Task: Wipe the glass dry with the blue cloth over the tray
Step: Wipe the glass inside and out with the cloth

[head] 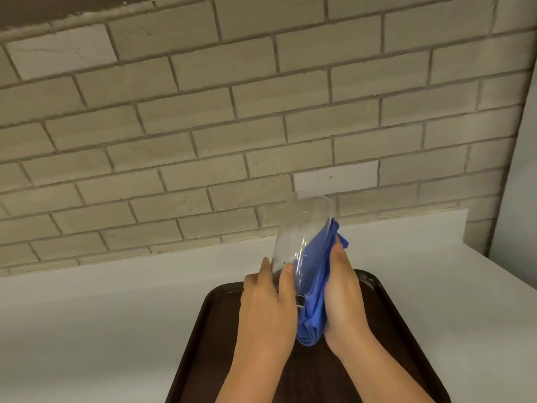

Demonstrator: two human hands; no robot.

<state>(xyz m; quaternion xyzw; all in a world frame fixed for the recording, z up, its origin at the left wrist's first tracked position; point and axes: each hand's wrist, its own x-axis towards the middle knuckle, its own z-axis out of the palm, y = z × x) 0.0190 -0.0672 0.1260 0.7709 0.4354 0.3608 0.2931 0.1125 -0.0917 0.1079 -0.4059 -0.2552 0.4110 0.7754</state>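
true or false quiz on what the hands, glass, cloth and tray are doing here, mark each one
1. The tray is dark brown. True.
2. The right hand holds the blue cloth against the glass. True.
3. The glass stands upright on the tray. False: it is held tilted above it.
4. The left hand lies flat on the tray. False: it grips the glass's lower end.

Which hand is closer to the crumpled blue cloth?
Right. The right hand holds the crumpled blue cloth against the clear drinking glass; the left hand grips the glass's lower end, beside the cloth.
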